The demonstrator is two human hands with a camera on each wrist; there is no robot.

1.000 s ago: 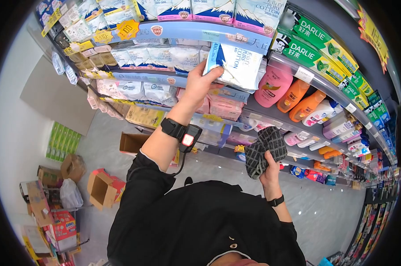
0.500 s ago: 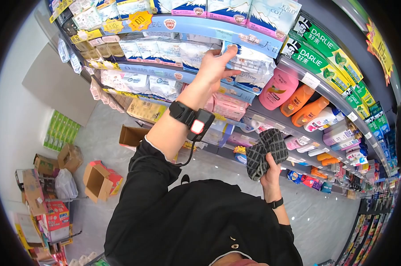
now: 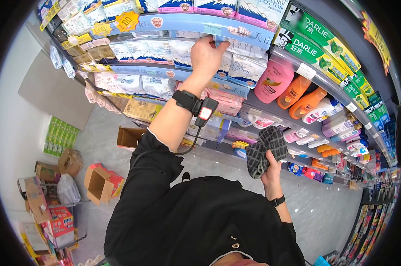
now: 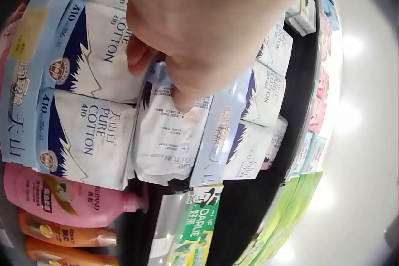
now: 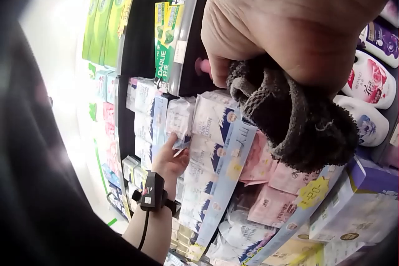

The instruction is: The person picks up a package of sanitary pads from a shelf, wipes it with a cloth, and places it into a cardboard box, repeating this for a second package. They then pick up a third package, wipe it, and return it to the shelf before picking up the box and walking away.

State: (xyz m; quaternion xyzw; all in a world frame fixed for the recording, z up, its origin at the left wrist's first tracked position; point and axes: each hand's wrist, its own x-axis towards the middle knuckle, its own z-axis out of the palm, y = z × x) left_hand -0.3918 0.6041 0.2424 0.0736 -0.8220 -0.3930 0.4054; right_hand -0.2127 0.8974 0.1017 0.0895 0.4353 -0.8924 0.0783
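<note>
My left hand (image 3: pixel 207 57) reaches to the middle shelf and grips the edge of a white cotton package (image 3: pixel 242 48). Seen from the left wrist, thumb and fingers curl at one end of that package (image 4: pixel 169 138), which lies beside a row of upright blue-and-white packages (image 4: pixel 93 132). In the right wrist view the left hand (image 5: pixel 169 159) touches the same package (image 5: pixel 180 115). Away from the shelves, my right hand (image 3: pixel 272 173) holds a dark checked cloth (image 3: pixel 266 151); its fuzzy underside (image 5: pixel 296 116) shows in the right wrist view.
Right of the packages stand a pink bottle (image 3: pixel 273 82) and orange bottles (image 3: pixel 294 92), below green toothpaste boxes (image 3: pixel 301 46). A blue shelf strip (image 3: pixel 187 24) runs above the left hand. Open cartons (image 3: pixel 98 184) lie on the floor at left.
The left hand has let go of the package it held in front a second ago, which now sits on the shelf, and has moved left to another. The right hand still holds the cloth.
</note>
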